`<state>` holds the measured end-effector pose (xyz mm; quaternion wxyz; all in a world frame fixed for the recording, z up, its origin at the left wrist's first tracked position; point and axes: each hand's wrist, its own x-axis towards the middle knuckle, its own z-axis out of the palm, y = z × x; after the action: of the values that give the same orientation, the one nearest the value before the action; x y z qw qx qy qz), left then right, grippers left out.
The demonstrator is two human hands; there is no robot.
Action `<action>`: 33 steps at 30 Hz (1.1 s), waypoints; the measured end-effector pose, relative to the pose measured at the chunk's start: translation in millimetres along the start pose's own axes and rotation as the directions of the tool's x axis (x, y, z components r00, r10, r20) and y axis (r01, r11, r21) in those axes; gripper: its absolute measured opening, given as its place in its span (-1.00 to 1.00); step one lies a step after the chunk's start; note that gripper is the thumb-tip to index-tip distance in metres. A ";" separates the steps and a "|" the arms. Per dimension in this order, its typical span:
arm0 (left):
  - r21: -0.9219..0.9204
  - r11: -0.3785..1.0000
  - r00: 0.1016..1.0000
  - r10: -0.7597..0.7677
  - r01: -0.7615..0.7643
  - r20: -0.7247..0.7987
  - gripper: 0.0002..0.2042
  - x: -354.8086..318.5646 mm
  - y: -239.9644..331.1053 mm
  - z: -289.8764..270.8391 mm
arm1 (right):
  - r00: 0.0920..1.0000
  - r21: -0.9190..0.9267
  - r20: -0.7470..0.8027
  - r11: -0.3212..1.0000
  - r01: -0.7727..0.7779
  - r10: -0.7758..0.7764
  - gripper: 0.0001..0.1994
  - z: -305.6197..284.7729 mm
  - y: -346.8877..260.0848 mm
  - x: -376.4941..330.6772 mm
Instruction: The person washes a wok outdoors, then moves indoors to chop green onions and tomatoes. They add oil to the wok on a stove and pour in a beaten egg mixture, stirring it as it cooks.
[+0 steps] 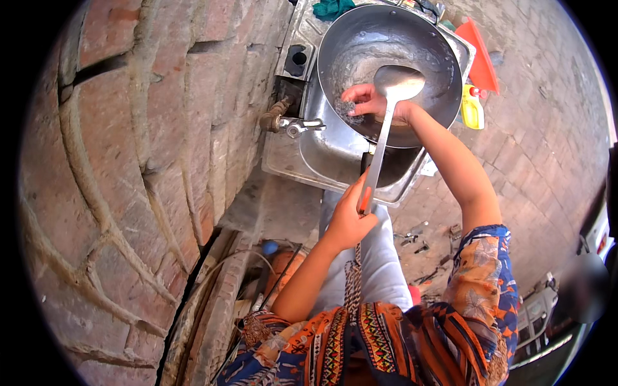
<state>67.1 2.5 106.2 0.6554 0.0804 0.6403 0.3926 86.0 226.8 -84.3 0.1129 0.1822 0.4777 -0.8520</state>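
Observation:
A large metal serving spoon (pixel 400 83) slants up over the wok, its bowl end farthest from me. My left hand (pixel 351 222) is closed around its handle, near the sink's front edge. A black handle (pixel 366 162) shows right beside it; whether my fingers also grip this is hidden. The wide dark wok (pixel 444 96) rests tilted on the metal sink (pixel 318 151), with greyish residue inside. Inside the wok's left part, my right hand (pixel 368 101) pinches a grey steel wool scourer (pixel 348 110). The spoon passes in front of my right wrist.
A tap (pixel 295 128) juts from the brick wall (pixel 129 128) at the left. Green cloth (pixel 333 8) lies behind the wok. To its right are an orange-red plastic basin (pixel 479 58) and a yellow bottle (pixel 473 112). Small tools (pixel 421 246) lie on the brick floor.

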 end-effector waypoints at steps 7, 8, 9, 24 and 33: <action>-0.129 0.990 0.998 0.062 -0.064 -0.020 -0.29 10.7 -24.1 0.7 | 0.866 -0.881 -0.349 0.440 -0.173 -0.359 -0.82 -67.5 -11.3 -87.2; -0.126 0.989 0.997 0.072 -0.074 -0.022 -0.30 11.7 -24.9 1.2 | 0.750 -0.897 -0.389 0.405 -0.177 -0.535 -0.85 -59.3 -13.9 -88.6; -0.164 0.985 0.999 0.051 -0.048 0.016 -0.34 11.7 -20.9 -0.6 | 0.643 -0.810 -0.551 0.527 -0.257 -0.532 -0.87 -41.1 -20.6 -85.6; -0.342 0.939 0.989 0.026 0.025 0.145 -0.60 11.0 -5.7 1.6 | 0.668 -0.221 -0.734 0.884 -0.411 0.127 -0.48 83.6 -83.9 -59.6; -0.161 0.976 0.981 0.167 -0.149 0.102 -0.47 6.9 -6.7 7.4 | 0.491 -0.512 -0.855 0.411 -0.754 -0.165 -0.51 75.4 -39.4 -26.6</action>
<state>75.6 5.2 98.0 0.6619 0.1033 0.5611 0.4861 80.4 183.1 -6.8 0.1298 0.5626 0.7763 -0.2529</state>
